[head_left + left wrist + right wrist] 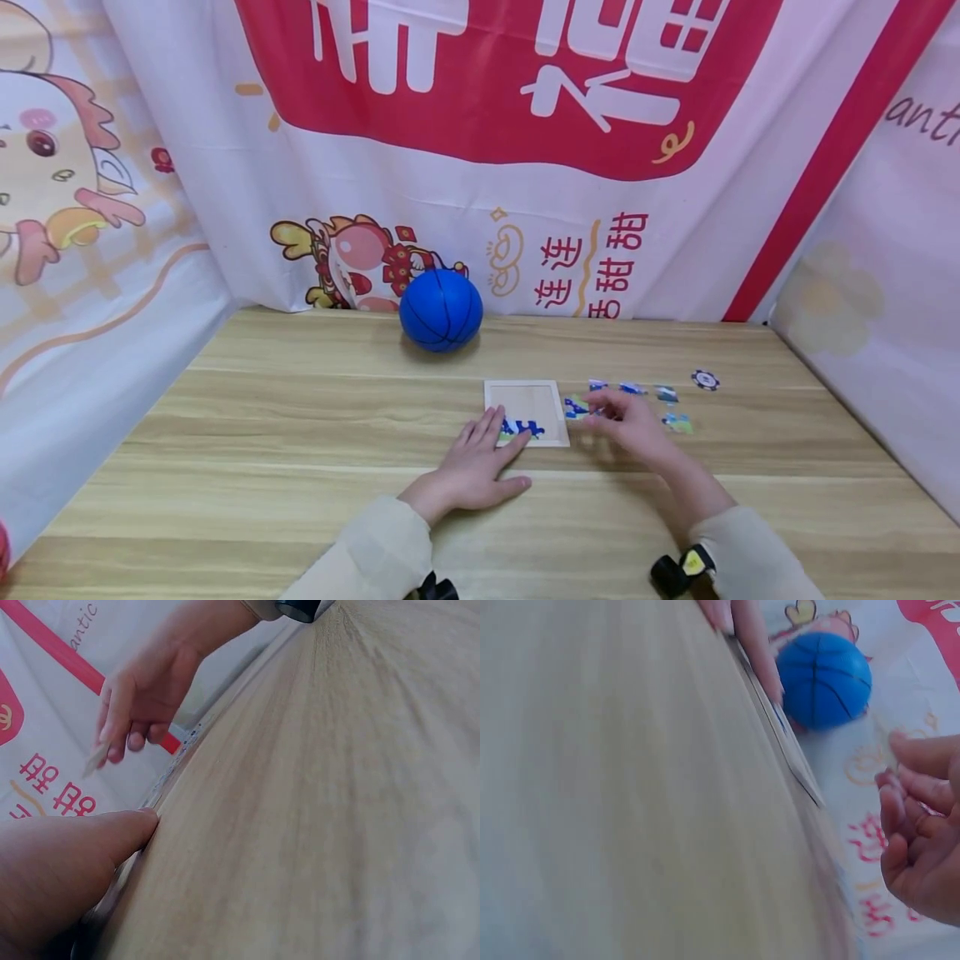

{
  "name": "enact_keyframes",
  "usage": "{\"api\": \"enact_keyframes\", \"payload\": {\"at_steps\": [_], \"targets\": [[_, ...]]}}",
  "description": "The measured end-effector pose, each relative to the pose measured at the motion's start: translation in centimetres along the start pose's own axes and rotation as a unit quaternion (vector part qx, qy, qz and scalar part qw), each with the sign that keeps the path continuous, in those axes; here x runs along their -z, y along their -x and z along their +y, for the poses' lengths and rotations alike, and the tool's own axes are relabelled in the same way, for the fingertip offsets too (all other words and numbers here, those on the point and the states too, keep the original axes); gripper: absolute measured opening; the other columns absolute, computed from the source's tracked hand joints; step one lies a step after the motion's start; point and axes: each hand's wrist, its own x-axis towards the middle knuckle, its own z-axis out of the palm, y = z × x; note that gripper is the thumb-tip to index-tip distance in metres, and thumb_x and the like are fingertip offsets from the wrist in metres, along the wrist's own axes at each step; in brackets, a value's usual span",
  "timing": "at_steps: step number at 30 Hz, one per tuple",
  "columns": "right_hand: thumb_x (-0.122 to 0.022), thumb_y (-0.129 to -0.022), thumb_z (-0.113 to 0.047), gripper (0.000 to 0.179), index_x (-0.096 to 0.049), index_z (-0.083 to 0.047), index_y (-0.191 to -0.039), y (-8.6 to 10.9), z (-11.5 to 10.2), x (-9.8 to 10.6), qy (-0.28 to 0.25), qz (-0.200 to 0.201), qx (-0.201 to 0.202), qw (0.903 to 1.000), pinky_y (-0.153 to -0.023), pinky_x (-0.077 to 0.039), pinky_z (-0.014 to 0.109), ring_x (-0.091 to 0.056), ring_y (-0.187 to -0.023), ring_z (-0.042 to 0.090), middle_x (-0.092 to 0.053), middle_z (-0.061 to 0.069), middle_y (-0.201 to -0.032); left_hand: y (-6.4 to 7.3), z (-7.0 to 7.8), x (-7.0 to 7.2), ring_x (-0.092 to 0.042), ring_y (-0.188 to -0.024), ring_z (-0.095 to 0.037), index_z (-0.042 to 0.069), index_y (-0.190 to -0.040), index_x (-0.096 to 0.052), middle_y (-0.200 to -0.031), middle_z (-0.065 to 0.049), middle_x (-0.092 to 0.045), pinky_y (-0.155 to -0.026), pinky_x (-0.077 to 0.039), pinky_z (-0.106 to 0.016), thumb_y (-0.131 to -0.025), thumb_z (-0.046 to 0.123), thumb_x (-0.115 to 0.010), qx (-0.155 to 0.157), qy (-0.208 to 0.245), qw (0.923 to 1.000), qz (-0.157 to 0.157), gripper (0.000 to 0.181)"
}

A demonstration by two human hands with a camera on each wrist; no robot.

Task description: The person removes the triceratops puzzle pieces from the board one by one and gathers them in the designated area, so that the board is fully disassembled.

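Note:
A square puzzle tray (pixel 536 408) with a pale rim lies flat on the wooden table, with blue joined jigsaw pieces (pixel 529 428) along its lower edge. My left hand (pixel 480 467) rests on the tray's lower left, fingers spread, fingertips over the pieces and partly hiding them. Just right of the tray, my right hand (pixel 626 425) pinches a blue-and-green jigsaw piece (pixel 576 407) between thumb and forefinger. In the left wrist view, that piece (pixel 95 760) appears tilted and raised above the table.
Loose jigsaw pieces (pixel 666 393) lie right of the tray, some partly behind the right hand. A round chip-like disc (pixel 705 380) is farther right. Near the back curtain stands a blue ball (pixel 441 310). Printed cloth walls surround the table (pixel 300 433).

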Motion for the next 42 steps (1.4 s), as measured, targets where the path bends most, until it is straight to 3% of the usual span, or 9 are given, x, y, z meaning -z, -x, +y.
{"api": "enact_keyframes", "payload": {"at_steps": [4,7,17,25,30,36,42], "targets": [[-0.064,-0.078,-0.016,0.033,-0.057,-0.003,-0.107,0.9,0.0,2.1,-0.006,0.017,0.006,0.9998,-0.061,-0.041,0.028,-0.047,-0.074,0.020,-0.054,0.006,-0.083,0.0,0.0,0.0,0.004,-0.128,-0.029,0.024,-0.138,-0.022,-0.141,-0.019,0.000,-0.100,-0.003,-0.044,-0.084,0.057,-0.034,0.003,0.003,1.0000,-0.003,0.064],[-0.063,-0.079,-0.020,0.036,-0.055,-0.002,-0.110,1.9,0.2,3.7,-0.009,0.017,-0.011,0.9998,-0.062,-0.042,0.027,-0.045,-0.076,0.021,-0.052,0.009,-0.086,0.0,0.0,0.0,0.004,-0.128,-0.028,0.024,-0.138,-0.022,-0.141,-0.019,0.001,-0.100,-0.002,-0.044,-0.084,0.057,-0.034,0.002,0.003,1.0000,-0.003,0.064],[-0.059,-0.083,-0.018,0.037,-0.053,0.004,-0.112,5.1,2.6,8.1,0.045,0.041,-0.001,0.9981,-0.059,-0.043,0.027,-0.047,-0.073,0.015,-0.053,0.011,-0.087,-0.1,0.0,0.0,0.005,-0.128,-0.028,0.024,-0.138,-0.022,-0.141,-0.019,0.001,-0.100,-0.002,-0.044,-0.084,0.057,-0.034,0.001,0.001,1.0000,-0.002,0.064],[-0.061,-0.079,-0.004,0.029,-0.053,0.011,-0.102,6.9,5.3,9.7,0.032,0.077,0.038,0.9958,-0.054,-0.043,0.021,-0.048,-0.067,0.005,-0.055,-0.001,-0.079,0.0,0.0,0.0,0.005,-0.128,-0.028,0.024,-0.138,-0.021,-0.141,-0.018,0.001,-0.100,-0.002,-0.044,-0.084,0.057,-0.033,0.000,-0.002,1.0000,-0.003,0.064],[-0.062,-0.078,-0.002,0.027,-0.055,0.010,-0.101,7.6,6.9,10.1,0.056,0.067,0.057,0.9945,-0.051,-0.041,0.023,-0.049,-0.064,0.008,-0.055,0.003,-0.075,-0.1,0.0,-0.1,0.005,-0.128,-0.027,0.024,-0.138,-0.022,-0.141,-0.018,0.000,-0.100,-0.003,-0.044,-0.084,0.057,-0.034,0.002,-0.002,1.0000,-0.005,0.064],[-0.063,-0.079,-0.013,0.036,-0.055,0.005,-0.108,7.8,8.3,10.2,0.110,0.045,-0.006,0.9929,-0.060,-0.043,0.022,-0.050,-0.071,0.006,-0.058,0.007,-0.086,0.0,0.2,0.1,0.005,-0.128,-0.027,0.024,-0.138,-0.023,-0.141,-0.018,-0.001,-0.100,-0.003,-0.044,-0.084,0.055,-0.036,0.005,0.007,1.0000,-0.005,0.063],[-0.061,-0.080,-0.022,0.040,-0.055,0.000,-0.113,7.6,8.7,10.0,0.104,0.022,-0.048,0.9932,-0.064,-0.040,0.024,-0.048,-0.080,0.011,-0.056,0.012,-0.099,0.0,0.2,0.3,0.005,-0.128,-0.028,0.023,-0.138,-0.023,-0.141,-0.018,-0.001,-0.100,-0.003,-0.044,-0.085,0.054,-0.037,0.003,0.011,0.9999,-0.006,0.063]]}}
